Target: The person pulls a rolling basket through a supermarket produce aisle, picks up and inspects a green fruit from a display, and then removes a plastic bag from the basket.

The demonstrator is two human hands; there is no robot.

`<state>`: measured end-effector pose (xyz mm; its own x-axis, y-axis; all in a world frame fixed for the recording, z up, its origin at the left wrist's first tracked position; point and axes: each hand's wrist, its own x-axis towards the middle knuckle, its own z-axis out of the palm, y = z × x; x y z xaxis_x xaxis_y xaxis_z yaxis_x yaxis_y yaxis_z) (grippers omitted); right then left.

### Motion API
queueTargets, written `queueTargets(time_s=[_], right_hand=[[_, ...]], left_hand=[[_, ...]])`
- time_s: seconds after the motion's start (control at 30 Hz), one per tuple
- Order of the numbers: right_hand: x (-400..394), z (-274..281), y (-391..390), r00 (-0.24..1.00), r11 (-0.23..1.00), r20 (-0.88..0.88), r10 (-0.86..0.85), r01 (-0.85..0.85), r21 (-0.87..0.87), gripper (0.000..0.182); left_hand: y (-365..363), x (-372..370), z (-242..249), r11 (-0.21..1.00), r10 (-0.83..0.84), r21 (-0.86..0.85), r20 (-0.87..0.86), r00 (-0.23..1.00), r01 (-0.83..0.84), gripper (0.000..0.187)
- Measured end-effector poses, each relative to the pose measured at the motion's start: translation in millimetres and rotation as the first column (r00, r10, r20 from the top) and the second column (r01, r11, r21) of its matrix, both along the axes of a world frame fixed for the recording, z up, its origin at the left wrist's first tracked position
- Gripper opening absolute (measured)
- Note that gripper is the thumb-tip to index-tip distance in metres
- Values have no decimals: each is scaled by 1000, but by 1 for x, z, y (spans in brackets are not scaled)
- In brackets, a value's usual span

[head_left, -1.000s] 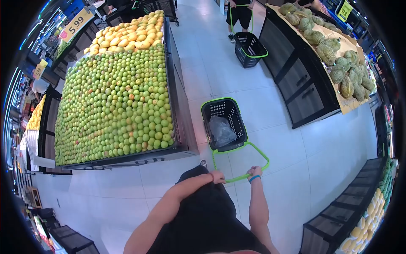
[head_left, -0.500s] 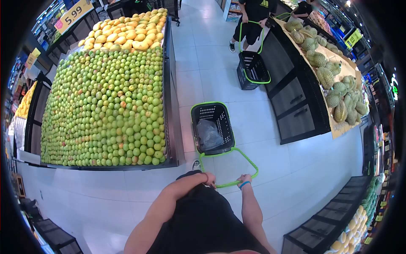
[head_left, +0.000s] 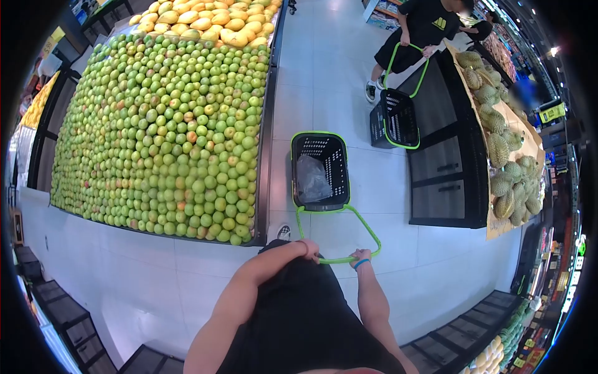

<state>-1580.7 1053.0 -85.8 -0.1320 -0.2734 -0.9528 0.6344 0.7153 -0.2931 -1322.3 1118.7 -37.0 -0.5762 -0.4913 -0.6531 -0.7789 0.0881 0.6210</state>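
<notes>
A black shopping basket with a green rim stands on the floor in front of me. Its long green handle reaches back towards my body. My left hand is closed round the left end of the handle's crossbar, close to my dark clothing. At the crossbar's right end, my right hand, with a blue band at the wrist, is wrapped round it too. Inside the basket lies a crumpled clear plastic bag. My fingertips are too small to make out in detail.
Green round fruit fill a large stand at left, with yellow mangoes behind. Durians lie on a stand at right. Ahead, a person holds another green-handled basket. Dark crates stand at lower right.
My view has shifted, so the fruit stand and baskets sit differently in it. The other person appears nearer and more to the right. Both my hands stay on the handle.
</notes>
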Motion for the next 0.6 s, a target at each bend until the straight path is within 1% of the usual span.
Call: queueTargets(time_s=[0.07, 0.1, 0.17, 0.2, 0.27, 0.3, 0.37, 0.4, 0.47, 0.53, 0.6], right_hand=[[11, 4, -15, 1000, 999, 5, -20, 20, 30, 11], [19, 8, -25, 1000, 1000, 12, 3, -3, 26, 11], [30, 15, -34, 999, 999, -47, -12, 14, 50, 13], [32, 11, -40, 999, 999, -43, 3, -1, 52, 13], [31, -3, -57, 1000, 1000, -11, 13, -13, 23, 13], [27, -13, -66, 1000, 999, -10, 29, -29, 26, 13], [25, -30, -82, 995, 999, 95, 15, -19, 45, 13], [29, -27, -87, 995, 998, 99, 30, -35, 48, 13], [41, -14, -103, 999, 996, 39, 37, -40, 84, 12], [44, -24, -116, 998, 996, 28, 49, -51, 77, 11], [45, -30, -130, 998, 996, 25, 66, -67, 59, 12]], left_hand=[[-7, 8, -8, 999, 20, -43, -17, 1000, -21, 43], [-11, 14, -6, 998, 43, -48, -11, 999, -43, 43], [-12, 19, -2, 985, 165, -52, -21, 986, -166, 42], [-13, 23, 0, 982, 180, -50, -17, 984, -180, 42], [-19, 28, 7, 957, 280, -80, -9, 960, -280, 41], [-24, 31, 14, 951, 300, -77, 5, 954, -299, 40], [-31, 32, 6, 937, 339, -87, -4, 941, -338, 40], [-36, 32, -2, 927, 361, -101, -17, 932, -361, 40], [-47, 32, -22, 920, 378, -103, -23, 926, -378, 42], [-64, 36, -26, 917, 378, -117, -53, 924, -382, 43], [-84, 40, -26, 926, 360, -118, -5, 933, -358, 44]])
